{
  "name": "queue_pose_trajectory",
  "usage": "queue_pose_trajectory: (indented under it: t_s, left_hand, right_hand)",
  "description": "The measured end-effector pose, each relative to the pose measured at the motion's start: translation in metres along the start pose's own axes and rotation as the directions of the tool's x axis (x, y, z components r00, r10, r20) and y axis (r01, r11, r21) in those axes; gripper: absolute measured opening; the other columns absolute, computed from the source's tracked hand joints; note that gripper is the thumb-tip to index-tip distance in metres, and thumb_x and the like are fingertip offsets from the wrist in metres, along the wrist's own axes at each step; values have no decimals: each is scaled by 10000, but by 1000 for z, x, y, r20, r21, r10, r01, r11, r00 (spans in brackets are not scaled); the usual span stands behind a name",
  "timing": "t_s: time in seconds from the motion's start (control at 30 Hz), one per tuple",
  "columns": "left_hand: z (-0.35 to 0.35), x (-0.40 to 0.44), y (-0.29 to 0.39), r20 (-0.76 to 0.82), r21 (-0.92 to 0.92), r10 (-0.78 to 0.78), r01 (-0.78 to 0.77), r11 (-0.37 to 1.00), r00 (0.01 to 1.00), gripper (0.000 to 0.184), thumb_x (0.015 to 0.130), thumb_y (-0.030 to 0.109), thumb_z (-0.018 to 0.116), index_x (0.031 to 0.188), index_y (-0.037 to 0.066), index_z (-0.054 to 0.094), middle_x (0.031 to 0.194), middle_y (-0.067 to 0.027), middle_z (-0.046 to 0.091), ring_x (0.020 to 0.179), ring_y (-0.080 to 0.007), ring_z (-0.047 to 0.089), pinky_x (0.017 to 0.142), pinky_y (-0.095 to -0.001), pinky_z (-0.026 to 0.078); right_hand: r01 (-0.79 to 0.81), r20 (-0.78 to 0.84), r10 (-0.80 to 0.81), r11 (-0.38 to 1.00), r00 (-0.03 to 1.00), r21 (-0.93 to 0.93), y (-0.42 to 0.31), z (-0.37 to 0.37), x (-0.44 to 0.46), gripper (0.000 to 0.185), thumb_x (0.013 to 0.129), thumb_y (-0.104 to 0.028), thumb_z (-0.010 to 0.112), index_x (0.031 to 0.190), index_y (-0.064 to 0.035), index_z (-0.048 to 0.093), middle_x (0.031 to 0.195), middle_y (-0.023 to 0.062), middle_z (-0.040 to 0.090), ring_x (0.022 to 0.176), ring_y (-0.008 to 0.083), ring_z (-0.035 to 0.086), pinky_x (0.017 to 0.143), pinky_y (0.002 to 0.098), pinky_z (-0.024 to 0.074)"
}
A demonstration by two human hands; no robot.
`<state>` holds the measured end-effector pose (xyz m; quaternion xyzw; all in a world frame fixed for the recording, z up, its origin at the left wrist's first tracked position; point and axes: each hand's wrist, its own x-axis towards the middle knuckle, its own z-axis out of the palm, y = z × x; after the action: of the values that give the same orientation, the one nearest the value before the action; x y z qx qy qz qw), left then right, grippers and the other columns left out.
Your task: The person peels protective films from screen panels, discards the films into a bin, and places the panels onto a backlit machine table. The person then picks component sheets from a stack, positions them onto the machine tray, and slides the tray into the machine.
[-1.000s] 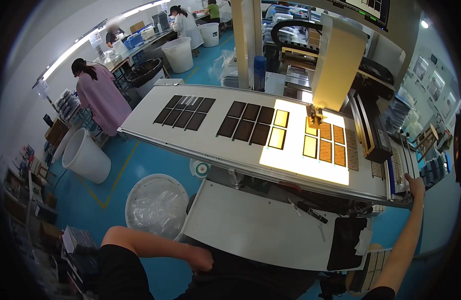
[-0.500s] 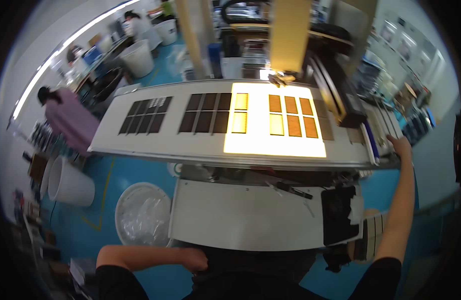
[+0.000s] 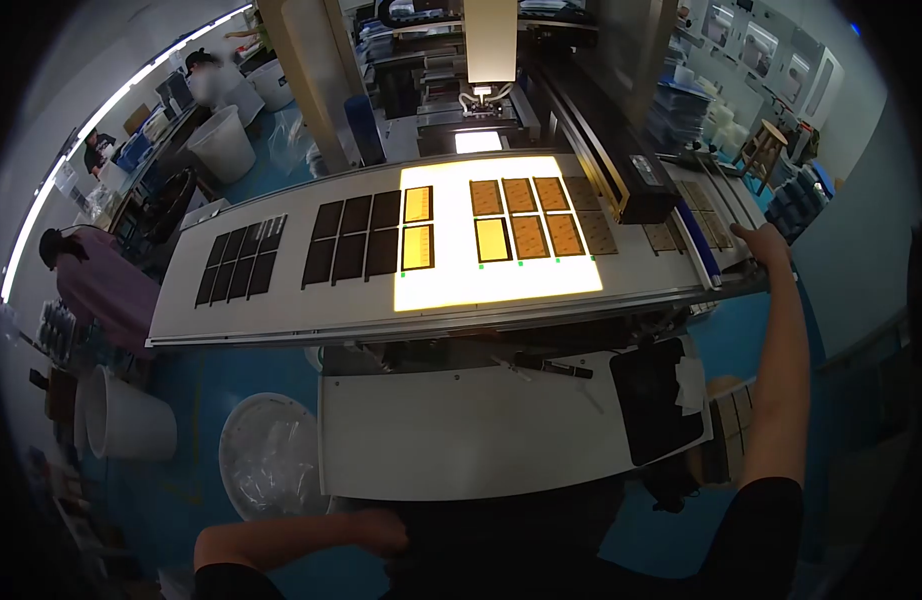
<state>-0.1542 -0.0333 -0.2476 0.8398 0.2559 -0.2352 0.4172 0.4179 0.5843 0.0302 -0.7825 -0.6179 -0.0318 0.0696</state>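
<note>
My right hand (image 3: 766, 246) reaches to the right end of a long pale conveyor table (image 3: 281, 328). It rests at the table's edge, a finger stretched toward the surface; nothing shows in its grip. My left hand (image 3: 383, 532) is curled in a fist near my waist, in shadow. Dark rectangular panels (image 3: 351, 257) lie in blocks on the table. A bright square of light (image 3: 451, 240) makes several panels glow orange and yellow, with small green marks below some. Further right, brown panels (image 3: 716, 215) lie near my right hand.
A black machine beam (image 3: 611, 160) spans the table. Below is a lower white shelf (image 3: 461, 430) with a black mat (image 3: 661, 405) and a black pen-like tool (image 3: 553, 366). A white bin (image 3: 271, 455) holds clear plastic. A person in purple (image 3: 111, 290) bends at left; others work behind.
The view has shifted, so the table sits further left. The yellow machine head now looks pale, and green marks show under lit panels. My right hand stays at the table's end.
</note>
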Motion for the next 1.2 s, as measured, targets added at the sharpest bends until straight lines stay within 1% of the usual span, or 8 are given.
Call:
queue_pose_trajectory:
  t_s: [0.3,0.5,0.6,0.7,0.9,1.0,1.1,1.2]
  left_hand:
    - [-5,-4,2,-22,14,6,-6,1000,1000,242,857,271,677,878,47,765,868,-212,747,846,-442,735,735,-552,595]
    - [-6,-3,2,-6,19,3,-3,1000,1000,239,858,272,680,886,52,768,877,-212,749,850,-437,738,741,-554,596]
    - [-7,-4,2,-1,15,11,-11,1000,1000,236,860,274,684,892,57,771,878,-210,750,852,-435,739,745,-555,597]
    - [-2,-1,0,6,14,13,-13,1000,1000,240,868,281,688,899,58,771,880,-210,751,858,-435,741,752,-556,599]
    - [-1,-1,-1,17,16,21,-22,1000,1000,260,879,302,692,912,57,771,889,-208,756,873,-436,742,764,-558,602]
    - [-2,0,0,27,20,17,-18,1000,999,266,878,311,693,912,60,774,886,-203,758,865,-433,744,760,-555,604]
    - [-9,-3,3,8,6,18,-18,1000,1000,275,858,309,714,888,43,777,859,-212,756,849,-433,748,754,-548,611]
    - [-11,-4,4,6,4,9,-9,1000,1000,271,847,302,724,876,38,779,847,-215,754,839,-428,751,748,-541,612]
  right_hand:
    - [-14,-59,13,1000,998,-21,2,4,0,913,867,-786,683,1051,107,725,921,227,760,839,352,759,769,508,564]
    - [-10,15,10,1000,1000,-13,-2,-4,-5,910,864,-780,689,1064,107,727,956,238,764,877,369,761,786,508,566]
    - [-58,73,57,998,996,11,-13,-18,-17,860,830,-734,720,1151,64,751,1008,206,786,920,338,779,853,464,571]
    - [-34,29,34,999,999,19,-8,-12,-11,849,828,-735,721,1111,64,760,946,188,785,846,321,777,810,454,569]
    - [-66,93,65,998,994,8,-16,-21,-19,847,841,-734,714,1122,63,758,966,202,784,867,317,780,820,454,572]
    - [-12,12,11,1000,1000,4,-4,-7,-6,904,856,-777,707,1051,106,730,859,203,755,798,323,759,732,477,563]
    - [-43,61,41,999,997,21,-7,-10,-9,894,857,-770,710,1051,102,732,857,204,754,798,324,757,741,487,559]
    - [-33,25,32,999,999,24,-7,-9,-10,889,858,-768,708,1051,99,736,876,208,758,810,331,759,763,496,556]
